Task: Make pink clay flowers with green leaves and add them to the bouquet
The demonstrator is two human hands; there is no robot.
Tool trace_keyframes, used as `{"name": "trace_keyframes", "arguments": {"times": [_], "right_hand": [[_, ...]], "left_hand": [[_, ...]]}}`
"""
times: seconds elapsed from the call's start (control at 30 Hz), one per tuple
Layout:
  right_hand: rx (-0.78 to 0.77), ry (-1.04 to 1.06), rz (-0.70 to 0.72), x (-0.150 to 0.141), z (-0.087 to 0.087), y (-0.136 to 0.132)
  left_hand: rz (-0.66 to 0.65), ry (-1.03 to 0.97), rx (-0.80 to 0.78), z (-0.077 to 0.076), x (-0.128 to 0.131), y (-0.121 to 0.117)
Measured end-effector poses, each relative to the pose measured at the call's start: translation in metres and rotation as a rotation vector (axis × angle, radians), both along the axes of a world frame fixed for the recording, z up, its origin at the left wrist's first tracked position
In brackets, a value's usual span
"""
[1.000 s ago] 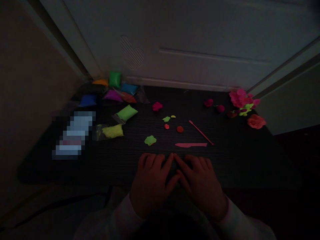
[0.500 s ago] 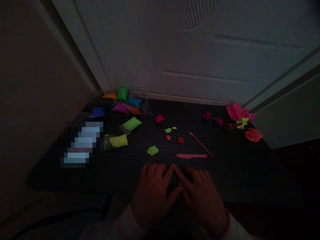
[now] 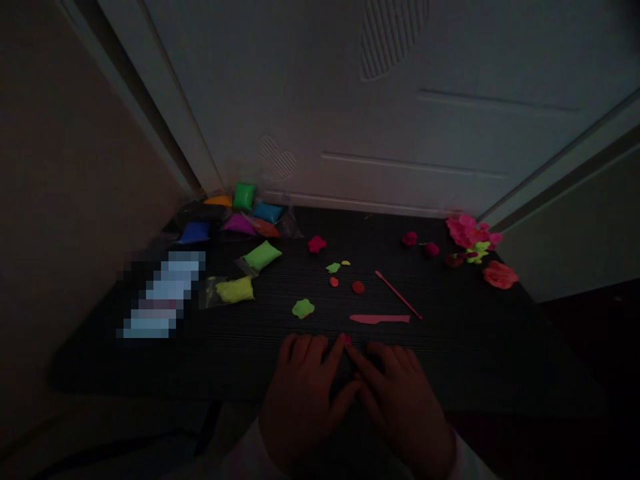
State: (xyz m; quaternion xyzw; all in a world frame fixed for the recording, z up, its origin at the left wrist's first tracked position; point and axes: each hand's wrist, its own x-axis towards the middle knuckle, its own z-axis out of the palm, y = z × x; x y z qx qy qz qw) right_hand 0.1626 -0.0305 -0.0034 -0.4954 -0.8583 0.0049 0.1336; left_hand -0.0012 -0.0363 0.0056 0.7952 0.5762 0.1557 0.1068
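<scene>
My left hand (image 3: 303,393) and my right hand (image 3: 403,400) rest at the table's near edge, index fingertips and thumbs meeting. A small piece of pink clay (image 3: 349,340) shows at the index fingertips, pressed between them and partly hidden. Just beyond lies a pink plastic clay knife (image 3: 380,319), with a thin pink modelling stick (image 3: 399,295) behind it. A flat green clay shape (image 3: 303,309) sits ahead of my left hand. Farther off are a red clay disc (image 3: 358,287), a small red piece (image 3: 334,283), a green clay leaf (image 3: 333,268) and a yellow bit (image 3: 345,263).
Clay packets, including yellow (image 3: 236,290) and light green (image 3: 263,256), lie left on the dark table (image 3: 200,370) near a pixelated patch (image 3: 165,293). A pink clay flower (image 3: 317,245) stands mid-back. Pink flowers (image 3: 467,230) are at right, before a white door (image 3: 320,87).
The pink clay now shows at my index fingertips, where it was hidden before. My hands have barely moved, and the whole view has shifted slightly.
</scene>
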Motion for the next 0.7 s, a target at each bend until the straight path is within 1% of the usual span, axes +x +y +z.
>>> {"name": "trace_keyframes", "arguments": {"times": [0.1, 0.37, 0.53, 0.7], "right_hand": [[0.0, 0.012, -0.01, -0.0006, -0.0007, -0.0002], [0.032, -0.075, -0.026, -0.0026, 0.0009, 0.0008], [0.02, -0.046, -0.039, -0.0028, 0.0007, 0.0], [0.013, 0.025, -0.022, -0.0005, -0.0015, 0.0005]], "left_hand": [[0.006, 0.007, 0.027, 0.0, 0.0001, 0.0008], [0.009, 0.012, 0.092, -0.0004, -0.0006, -0.0011], [0.028, 0.028, 0.115, 0.0006, 0.0006, 0.0008], [-0.007, 0.024, 0.135, -0.0003, -0.0009, 0.0007]]}}
